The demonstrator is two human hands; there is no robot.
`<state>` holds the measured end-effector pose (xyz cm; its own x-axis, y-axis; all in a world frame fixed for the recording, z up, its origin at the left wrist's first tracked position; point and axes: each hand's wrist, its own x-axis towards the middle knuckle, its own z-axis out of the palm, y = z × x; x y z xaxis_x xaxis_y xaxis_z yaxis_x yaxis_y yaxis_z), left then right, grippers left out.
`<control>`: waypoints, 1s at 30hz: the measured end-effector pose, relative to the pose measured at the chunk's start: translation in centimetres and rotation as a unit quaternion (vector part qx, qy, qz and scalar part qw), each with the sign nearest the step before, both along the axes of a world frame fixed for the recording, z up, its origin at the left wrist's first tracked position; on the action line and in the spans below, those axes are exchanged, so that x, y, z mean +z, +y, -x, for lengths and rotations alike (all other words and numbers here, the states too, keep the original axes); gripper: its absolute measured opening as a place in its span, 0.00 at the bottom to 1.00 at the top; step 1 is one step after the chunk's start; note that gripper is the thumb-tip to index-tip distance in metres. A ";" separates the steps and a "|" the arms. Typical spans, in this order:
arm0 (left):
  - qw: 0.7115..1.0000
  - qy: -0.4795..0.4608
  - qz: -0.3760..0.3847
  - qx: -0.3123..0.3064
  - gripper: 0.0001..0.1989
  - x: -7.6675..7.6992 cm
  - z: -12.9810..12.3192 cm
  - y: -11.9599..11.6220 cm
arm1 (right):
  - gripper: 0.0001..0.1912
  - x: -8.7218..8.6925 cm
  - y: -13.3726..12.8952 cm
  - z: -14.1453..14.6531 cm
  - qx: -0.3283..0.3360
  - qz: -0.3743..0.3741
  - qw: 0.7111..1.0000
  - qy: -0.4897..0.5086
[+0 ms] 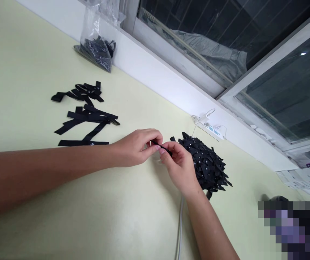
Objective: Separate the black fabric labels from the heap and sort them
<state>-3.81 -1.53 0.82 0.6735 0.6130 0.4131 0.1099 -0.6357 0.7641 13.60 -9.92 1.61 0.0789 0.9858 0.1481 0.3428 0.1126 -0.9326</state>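
Note:
Near the middle of the view, my left hand point(141, 146) and my right hand point(180, 164) meet fingertip to fingertip. Both pinch one short black strip point(166, 149), mostly covered by the fingers. Just beyond my right hand lies a large heap of black strips point(207, 164) with small white marks. Longer black strips point(90, 115) are spread loosely on the pale green table point(111, 216), beyond my left forearm. Another tangle of black strips point(86, 91) lies further back.
A clear plastic bag point(98, 47) with black pieces inside stands against the white ledge point(155, 79). Behind the heap is a white power strip point(210, 129) with cables. A pale cable point(180, 227) runs beside my right forearm. The lower right corner is pixelated.

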 end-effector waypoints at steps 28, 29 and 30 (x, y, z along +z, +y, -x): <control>0.980 -0.053 -0.181 -0.063 0.11 -0.4 0.1 0.8 | 0.13 1.4 0.0 0.2 -0.019 0.119 0.980 0.160; 0.979 -0.055 -0.188 -0.063 0.11 -0.4 0.1 0.8 | 0.13 1.4 0.0 0.2 -0.019 0.119 0.980 0.159; 0.977 -0.056 -0.193 -0.064 0.11 -0.4 0.1 0.8 | 0.13 1.3 0.0 0.2 -0.019 0.118 0.981 0.155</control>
<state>-3.87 -0.76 0.47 0.6715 0.3105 0.6728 -0.0594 -0.8825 0.4665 13.41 -9.90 2.96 0.1211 0.9853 -0.1205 0.0382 -0.1260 -0.9913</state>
